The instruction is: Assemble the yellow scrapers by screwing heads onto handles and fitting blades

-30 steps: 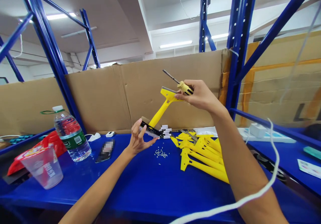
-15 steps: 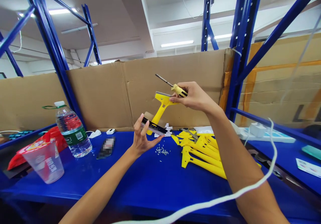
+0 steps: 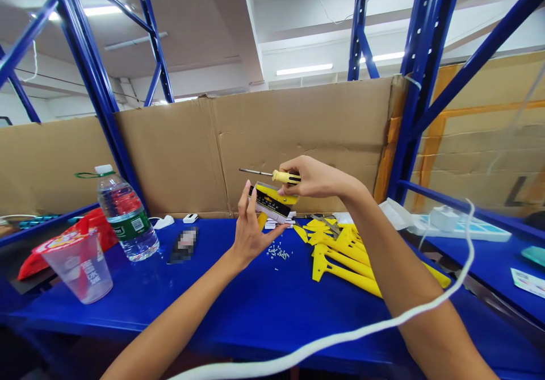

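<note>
My left hand (image 3: 250, 237) pinches a small flat black-and-white printed sleeve (image 3: 272, 204) between fingers and thumb. Right behind it is the yellow head of a scraper (image 3: 269, 191), whose handle shows below beside my left fingers. The thumb and fingertips of my right hand (image 3: 313, 176) grip the scraper head at its right end. A screwdriver (image 3: 286, 177) with a yellow-and-black handle is tucked in the same hand, its shaft pointing left. Whether the sleeve is around the head or only in front, I cannot tell. Below lie small loose screws (image 3: 279, 252) and white pieces (image 3: 269, 224).
More yellow scrapers (image 3: 344, 271) are piled right of centre on the blue table (image 3: 255, 323). A water bottle (image 3: 128, 221), a plastic cup (image 3: 83, 269) and a phone (image 3: 184, 245) stand or lie at left. A white cable (image 3: 361, 337) hangs across the foreground. Cardboard (image 3: 170, 158) walls the back.
My right hand has lowered the scraper head and screwdriver to the sleeve in my left hand. The screwdriver has swung nearly level. The sleeve's printed face has turned more toward me.
</note>
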A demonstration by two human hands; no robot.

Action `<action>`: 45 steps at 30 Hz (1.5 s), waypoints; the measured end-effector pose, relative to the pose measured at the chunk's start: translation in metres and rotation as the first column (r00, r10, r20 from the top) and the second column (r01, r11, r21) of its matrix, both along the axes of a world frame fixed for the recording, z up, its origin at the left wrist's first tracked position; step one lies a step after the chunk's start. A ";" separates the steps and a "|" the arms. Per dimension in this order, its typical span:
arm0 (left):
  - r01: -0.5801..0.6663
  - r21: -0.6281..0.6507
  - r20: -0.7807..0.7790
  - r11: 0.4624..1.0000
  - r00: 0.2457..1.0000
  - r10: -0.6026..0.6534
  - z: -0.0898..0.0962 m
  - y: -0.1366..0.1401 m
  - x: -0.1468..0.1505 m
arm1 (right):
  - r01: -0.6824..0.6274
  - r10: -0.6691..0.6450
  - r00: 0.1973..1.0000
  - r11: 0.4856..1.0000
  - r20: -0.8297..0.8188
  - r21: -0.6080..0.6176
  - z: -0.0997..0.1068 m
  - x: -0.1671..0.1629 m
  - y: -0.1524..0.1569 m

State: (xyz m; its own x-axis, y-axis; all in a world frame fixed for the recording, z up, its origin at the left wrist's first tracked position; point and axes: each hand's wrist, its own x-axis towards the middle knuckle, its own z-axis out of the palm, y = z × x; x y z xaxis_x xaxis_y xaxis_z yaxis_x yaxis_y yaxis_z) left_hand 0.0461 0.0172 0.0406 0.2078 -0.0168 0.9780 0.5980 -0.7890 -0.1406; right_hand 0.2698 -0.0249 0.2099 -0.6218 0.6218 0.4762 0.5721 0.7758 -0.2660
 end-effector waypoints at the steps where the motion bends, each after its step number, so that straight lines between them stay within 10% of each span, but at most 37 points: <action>1: 0.000 -0.042 -0.011 0.999 1.000 0.000 -0.001 0.001 0.000 | 0.006 -0.006 1.000 1.000 0.013 0.004 -0.001 -0.002 0.000; 13: 0.242 -0.336 0.033 0.910 0.969 -0.246 -0.033 0.014 0.011 | 0.077 -0.074 0.996 0.995 0.055 -0.058 -0.007 -0.013 0.000; 15: 0.402 -0.470 0.211 0.786 0.916 -0.342 -0.032 0.007 0.015 | 0.073 -0.070 0.997 0.986 0.026 -0.148 -0.007 -0.014 -0.003; 20: 0.762 -0.602 0.673 0.239 0.645 -0.362 -0.018 -0.016 0.028 | 0.122 -0.123 0.992 0.988 -0.001 -0.098 -0.006 -0.013 -0.002; 28: 0.849 -0.517 0.832 -0.109 0.468 -0.299 -0.006 -0.028 0.028 | 0.132 -0.132 0.980 0.991 0.146 0.014 -0.009 -0.004 0.019; 45: 0.802 -0.579 0.794 -0.143 0.515 -0.323 -0.013 -0.024 0.029 | 0.067 -0.068 0.995 0.997 0.077 0.027 -0.009 -0.002 0.016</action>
State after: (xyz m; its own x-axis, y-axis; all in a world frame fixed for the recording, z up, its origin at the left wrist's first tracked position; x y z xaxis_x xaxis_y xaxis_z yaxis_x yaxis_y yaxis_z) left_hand 0.0756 -0.0070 0.0275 0.3880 0.8500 0.3563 -0.3673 -0.2120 0.9056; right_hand 0.2677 -0.0088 0.2010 -0.6144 0.6526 0.4433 0.6416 0.7403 -0.2006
